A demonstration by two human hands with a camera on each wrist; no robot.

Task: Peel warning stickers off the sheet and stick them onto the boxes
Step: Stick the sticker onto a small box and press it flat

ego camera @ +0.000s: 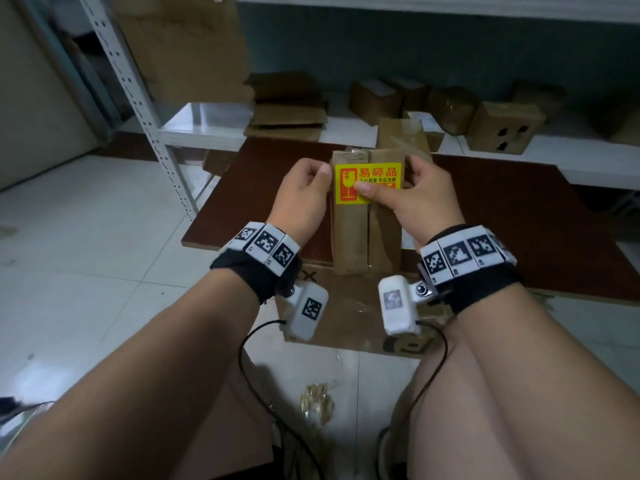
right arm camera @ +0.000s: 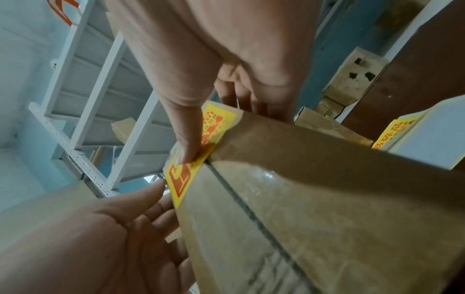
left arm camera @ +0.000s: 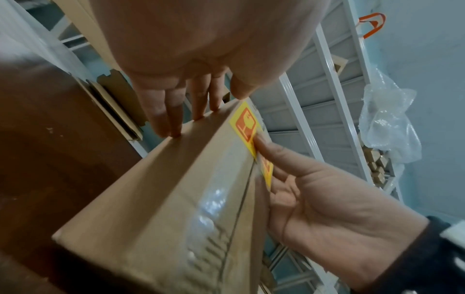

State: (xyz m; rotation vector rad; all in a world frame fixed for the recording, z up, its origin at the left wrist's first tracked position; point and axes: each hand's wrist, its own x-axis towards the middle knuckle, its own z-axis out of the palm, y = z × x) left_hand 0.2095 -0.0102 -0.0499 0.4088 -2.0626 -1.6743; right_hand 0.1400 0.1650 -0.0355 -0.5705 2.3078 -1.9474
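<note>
In the head view a tall cardboard box (ego camera: pixel 349 237) stands upright between my hands. A yellow and red warning sticker (ego camera: pixel 377 174) lies across the top of its front face. My right hand (ego camera: pixel 391 188) presses its thumb (right arm camera: pixel 186 147) on the sticker's lower middle, while its fingers wrap behind the box's right side. My left hand (ego camera: pixel 317 176) is at the box's upper left edge. Its straight fingers (left arm camera: pixel 171 119) touch the box's (left arm camera: pixel 161 199) side, and its thumb is beside the sticker (left arm camera: pixel 245 123). A white sheet with another yellow sticker (right arm camera: pixel 407 139) lies to the right.
The box stands at the near edge of a brown board (ego camera: pixel 519 220), above a flat carton (ego camera: pixel 346 323). A white shelf behind holds several small cartons (ego camera: pixel 502 129) and flattened cardboard (ego camera: pixel 287 112). A metal rack post (ego camera: pixel 145 109) rises at the left. Crumpled tape (ego camera: pixel 317 400) lies on the floor.
</note>
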